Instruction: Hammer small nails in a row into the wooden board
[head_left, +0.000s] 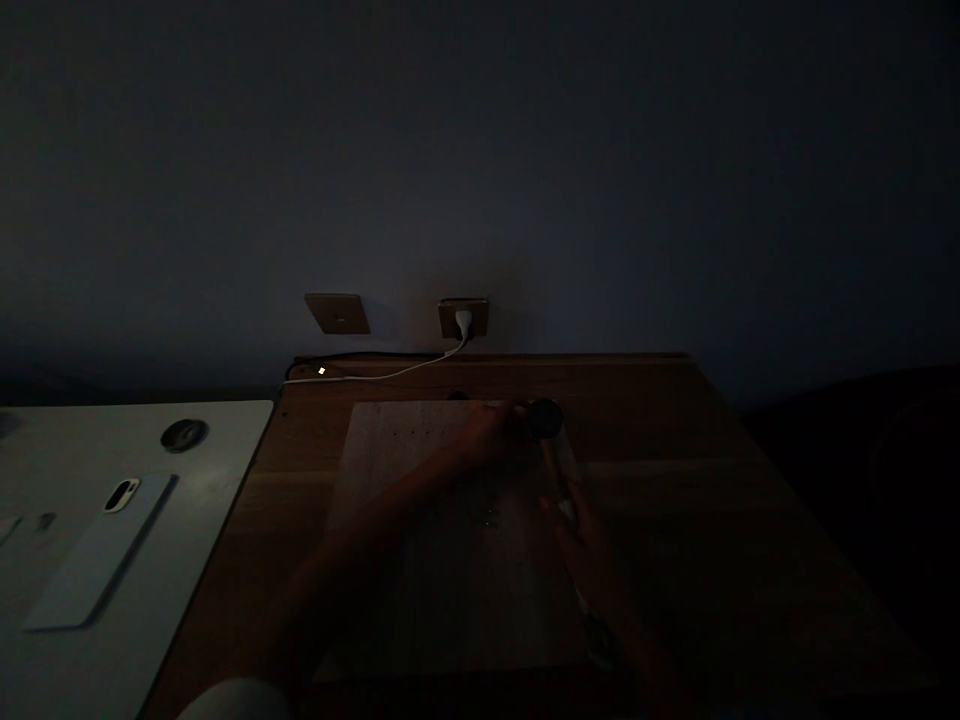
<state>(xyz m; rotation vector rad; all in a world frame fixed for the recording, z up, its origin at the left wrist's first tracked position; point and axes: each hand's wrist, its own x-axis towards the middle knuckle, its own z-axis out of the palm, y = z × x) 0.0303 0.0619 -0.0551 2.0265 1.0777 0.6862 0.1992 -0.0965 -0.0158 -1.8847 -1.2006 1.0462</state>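
Note:
The scene is very dark. My right hand (pixel 589 540) is closed around the handle of a hammer (pixel 553 465), whose round dark head (pixel 545 418) is at the far right part of a pale wooden board (pixel 450 610). Just left of that head, my left hand (pixel 487 432) reaches over the board with its fingers drawn together. Whatever those fingers hold is lost in the dark. Several small thin shiny bits, perhaps nails (pixel 489 515), lie near the board's middle. A row of small dark dots (pixel 412 433) marks its far left part.
The board lies on a brown wooden table (pixel 675 520). To the left, a white table (pixel 202 520) bears a phone (pixel 105 550) and a round dark object (pixel 184 434). A white cable (pixel 390 375) runs along the back edge to a wall socket (pixel 463 318).

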